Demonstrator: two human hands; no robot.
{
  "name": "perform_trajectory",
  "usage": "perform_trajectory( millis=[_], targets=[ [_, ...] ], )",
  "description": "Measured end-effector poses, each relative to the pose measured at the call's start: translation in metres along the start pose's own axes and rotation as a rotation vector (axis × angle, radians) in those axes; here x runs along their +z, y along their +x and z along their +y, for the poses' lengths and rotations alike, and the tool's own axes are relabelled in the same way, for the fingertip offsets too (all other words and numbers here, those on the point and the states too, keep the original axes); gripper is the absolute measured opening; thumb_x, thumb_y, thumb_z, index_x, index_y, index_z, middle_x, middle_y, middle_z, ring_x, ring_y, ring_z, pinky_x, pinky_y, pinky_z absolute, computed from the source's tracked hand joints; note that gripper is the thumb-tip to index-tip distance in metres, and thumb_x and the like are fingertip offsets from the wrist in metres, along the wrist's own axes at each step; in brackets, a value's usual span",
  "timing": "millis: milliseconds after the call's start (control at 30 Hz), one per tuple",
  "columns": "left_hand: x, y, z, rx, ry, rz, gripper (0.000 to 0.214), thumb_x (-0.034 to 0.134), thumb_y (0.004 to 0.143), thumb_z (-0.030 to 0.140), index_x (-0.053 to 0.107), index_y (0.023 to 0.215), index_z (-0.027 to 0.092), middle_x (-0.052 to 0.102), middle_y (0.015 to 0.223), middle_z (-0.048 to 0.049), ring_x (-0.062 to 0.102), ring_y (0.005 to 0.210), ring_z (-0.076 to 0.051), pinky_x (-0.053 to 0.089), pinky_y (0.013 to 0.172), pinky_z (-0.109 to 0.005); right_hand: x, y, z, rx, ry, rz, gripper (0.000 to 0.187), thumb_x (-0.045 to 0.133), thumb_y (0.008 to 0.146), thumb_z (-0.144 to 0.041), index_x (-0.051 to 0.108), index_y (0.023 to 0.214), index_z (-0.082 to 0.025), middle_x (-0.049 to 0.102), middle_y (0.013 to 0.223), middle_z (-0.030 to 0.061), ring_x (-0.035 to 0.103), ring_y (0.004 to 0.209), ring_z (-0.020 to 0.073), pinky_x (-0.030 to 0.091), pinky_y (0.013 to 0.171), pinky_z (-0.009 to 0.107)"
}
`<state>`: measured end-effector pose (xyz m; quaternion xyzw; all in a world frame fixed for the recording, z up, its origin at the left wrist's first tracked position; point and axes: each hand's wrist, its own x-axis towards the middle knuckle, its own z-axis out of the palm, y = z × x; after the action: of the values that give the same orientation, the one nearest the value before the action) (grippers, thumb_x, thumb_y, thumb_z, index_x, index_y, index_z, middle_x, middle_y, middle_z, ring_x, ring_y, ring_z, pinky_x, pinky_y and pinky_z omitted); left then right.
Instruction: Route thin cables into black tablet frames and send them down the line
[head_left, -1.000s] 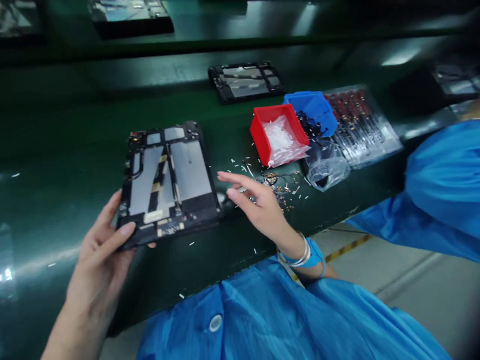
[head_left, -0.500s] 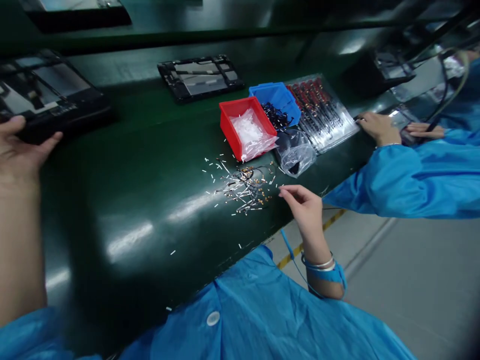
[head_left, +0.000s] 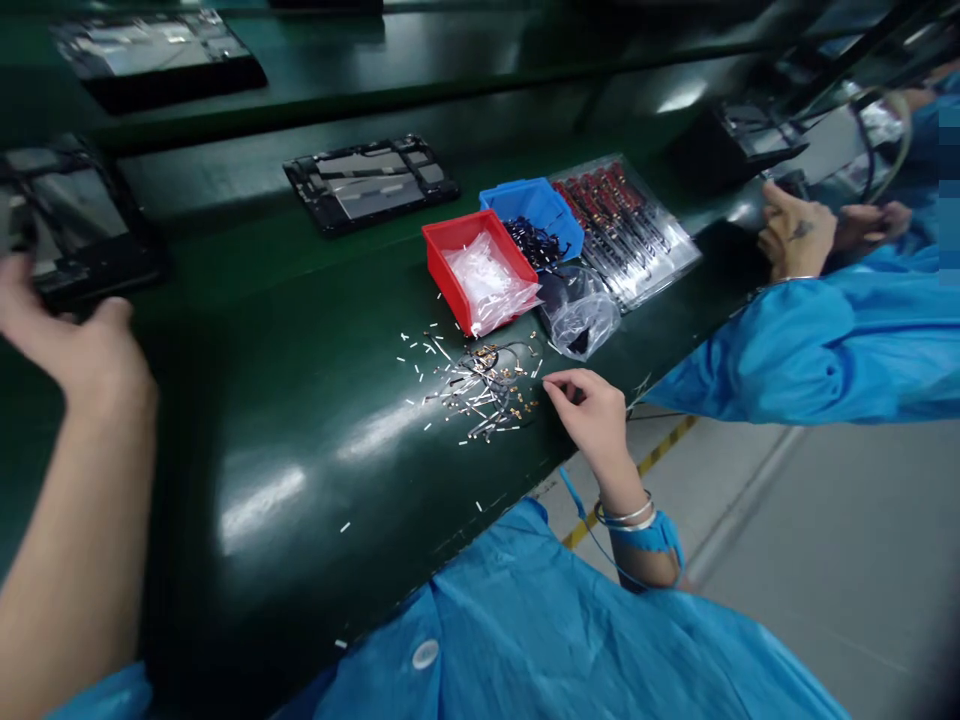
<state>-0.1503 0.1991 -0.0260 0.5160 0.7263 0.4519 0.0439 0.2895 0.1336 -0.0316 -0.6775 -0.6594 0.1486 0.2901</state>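
Note:
My left hand [head_left: 86, 345] is at the left, at the near edge of a black device housing [head_left: 82, 225] with its inner parts exposed. The thumb stands apart from the housing; the other fingers reach its near edge and are partly cut off by the frame. My right hand [head_left: 589, 410] is closed in a pinch beside a loose pile of thin cables [head_left: 487, 385] with gold-coloured ends and small white pieces. Whatever lies between those fingertips is too small to make out.
Behind the pile stand a red bin [head_left: 457, 290] holding a bag of white pieces and a blue bin [head_left: 517, 190] of black cables. A clear bag [head_left: 585, 325] and a cable tray [head_left: 630, 230] adjoin them. Another housing [head_left: 367, 185] lies behind. A co-worker's hand [head_left: 799, 235] is at right.
The view has shifted slightly. My left thumb has come away from the housing, which sits farther left. My right hand keeps its pinch near the pile. The co-worker's hand has lifted.

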Motion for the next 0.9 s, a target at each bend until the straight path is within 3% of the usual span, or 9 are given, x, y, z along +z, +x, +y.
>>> perform_trajectory(
  millis=[67,133,233,367,433,567,767,900],
  targets=[
    [0.008,-0.016,0.018,-0.021,0.005,0.014,0.044,0.059,0.08,0.008,0.054,0.123,0.014,0.052,0.135,-0.0072,0.045,0.13,-0.029,0.039,0.108,-0.054,-0.005,0.011,-0.005,-0.044,-0.008,0.042,0.016,0.056,0.079,-0.028,0.07,0.073,-0.023,0.059,0.062,0.0004,0.055,0.063,0.0179,0.044,0.064,0.031],
    [0.013,-0.029,0.034,-0.004,-0.033,-0.031,0.045,0.066,0.073,0.011,0.06,0.117,0.014,0.052,0.138,-0.0103,0.049,0.128,-0.031,0.047,0.101,-0.05,-0.011,0.033,-0.013,-0.11,-0.033,0.108,0.017,0.055,0.081,-0.028,0.07,0.074,-0.023,0.063,0.066,0.0011,0.056,0.065,0.0182,0.045,0.067,0.032],
    [0.013,-0.041,0.05,0.053,-0.109,-0.093,0.033,0.063,0.076,0.019,0.065,0.109,0.015,0.057,0.134,-0.0098,0.055,0.123,-0.028,0.053,0.094,-0.043,-0.018,0.083,-0.024,-0.156,-0.159,0.185,0.015,0.055,0.081,-0.025,0.07,0.078,-0.023,0.066,0.072,0.0025,0.058,0.073,0.0199,0.044,0.072,0.033],
    [0.004,-0.043,0.052,-0.048,-0.141,-0.098,0.027,0.058,0.08,0.021,0.067,0.105,0.016,0.066,0.122,-0.0066,0.059,0.118,-0.027,0.053,0.094,-0.042,-0.015,0.137,-0.034,-0.103,-0.426,0.041,0.015,0.06,0.076,-0.017,0.072,0.085,-0.021,0.071,0.088,0.0075,0.058,0.091,0.0253,0.043,0.072,0.034],
    [0.001,-0.043,0.05,-0.077,-0.156,-0.1,0.027,0.057,0.08,0.021,0.067,0.105,0.016,0.068,0.117,-0.0065,0.062,0.113,-0.027,0.052,0.095,-0.044,-0.011,0.149,-0.039,-0.085,-0.515,-0.034,0.019,0.058,0.077,-0.016,0.072,0.09,-0.02,0.071,0.096,0.0101,0.057,0.099,0.0275,0.044,0.073,0.035],
    [0.0,-0.046,0.05,-0.081,-0.197,-0.147,0.024,0.058,0.081,0.024,0.069,0.102,0.018,0.07,0.112,-0.0063,0.065,0.108,-0.027,0.052,0.095,-0.044,-0.004,0.16,-0.05,-0.041,-0.524,-0.047,0.027,0.05,0.084,-0.02,0.073,0.098,-0.021,0.072,0.102,0.0096,0.059,0.104,0.0264,0.045,0.08,0.036],
    [0.007,-0.054,0.055,-0.036,-0.24,-0.219,0.025,0.055,0.084,0.032,0.069,0.099,0.019,0.071,0.108,-0.0073,0.066,0.103,-0.025,0.052,0.09,-0.039,0.007,0.185,-0.06,0.046,-0.517,-0.122,0.018,0.059,0.076,-0.015,0.076,0.083,-0.016,0.074,0.092,0.0145,0.067,0.09,0.0263,0.047,0.073,0.032],
    [0.01,-0.057,0.054,-0.019,-0.28,-0.242,0.029,0.054,0.083,0.037,0.07,0.099,0.019,0.071,0.106,-0.0074,0.065,0.101,-0.024,0.051,0.088,-0.037,-0.002,0.193,-0.056,0.099,-0.469,-0.091,0.018,0.06,0.079,-0.024,0.075,0.088,-0.019,0.075,0.094,0.0102,0.068,0.09,0.0242,0.048,0.072,0.029]
  ],
)
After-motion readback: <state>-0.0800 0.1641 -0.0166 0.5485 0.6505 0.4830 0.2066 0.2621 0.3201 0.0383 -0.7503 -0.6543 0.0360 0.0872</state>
